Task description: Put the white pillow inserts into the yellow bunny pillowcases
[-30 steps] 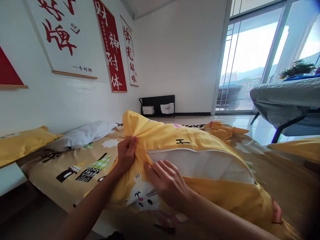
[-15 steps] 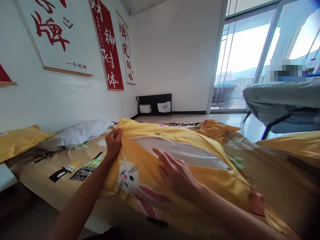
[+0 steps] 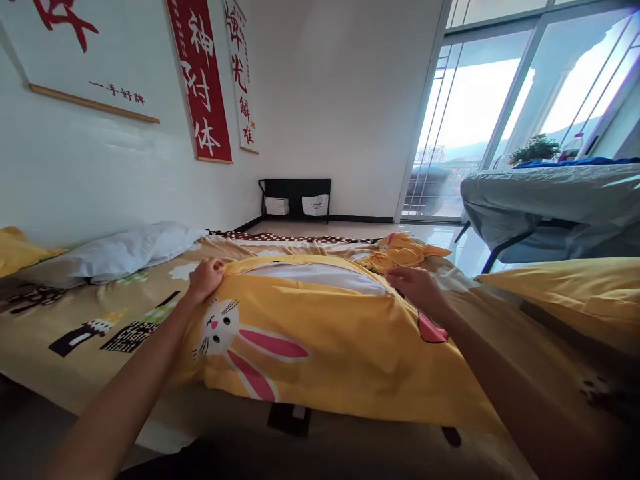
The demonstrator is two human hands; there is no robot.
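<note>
A yellow pillowcase [image 3: 320, 340] with a white rabbit print lies across the bed in front of me. Its long opening gapes along the far side and shows a white pillow [image 3: 320, 274] inside. My left hand [image 3: 207, 279] is closed on the pillowcase at the left end of the opening. At the other end my right hand [image 3: 419, 288] is closed, its fingertips gripping the pillowcase edge. The pillow's underside and most of its body are hidden by the yellow cloth.
The patterned bed sheet [image 3: 125, 380] spreads under everything. A white pillow [image 3: 135, 250] lies at left, crumpled yellow cloth [image 3: 407, 252] beyond my right hand, and a yellow pillow [image 3: 575, 287] at right. A covered table [image 3: 555, 200] stands by the window.
My right hand has moved right, from open over the middle of the pillowcase to its right end, and closed there. The pillowcase now lies flatter and wider. The view has shifted slightly.
</note>
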